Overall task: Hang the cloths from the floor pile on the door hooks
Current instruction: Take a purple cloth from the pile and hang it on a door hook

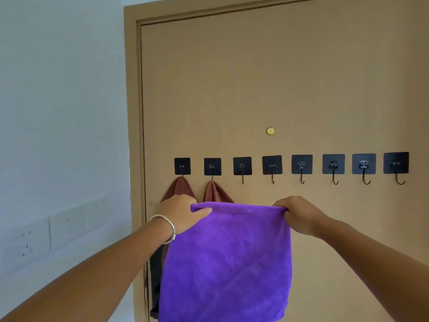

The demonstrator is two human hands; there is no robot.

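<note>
So the door (290,89) fills most of the frame, tan, with a row of eight black stick-on hooks running across the middle, and we're mid-way into hanging cloth number three by my read. The purple cloth (229,263) is the big thing in the lower centre, held up flat in front of the door and hanging straight down, so its long axis looks roughly vertical, top edge stretched level just below the hook row, bottom edge running off the frame. Two brown cloths (180,188) already hang from the two leftmost hooks, partly hidden behind the purple one, and something dark hangs lower down by the door edge, can't tell what. Left hand (180,213) pinches the top left corner, thumb on the front and fingers curled behind; right hand (299,213) grips the top right corner bunched in curled fingers. Next free spot is the third hook (242,180), right above the top edge. I'd guess the next move is lifting the top edge and catching it on that hook tip.
</note>
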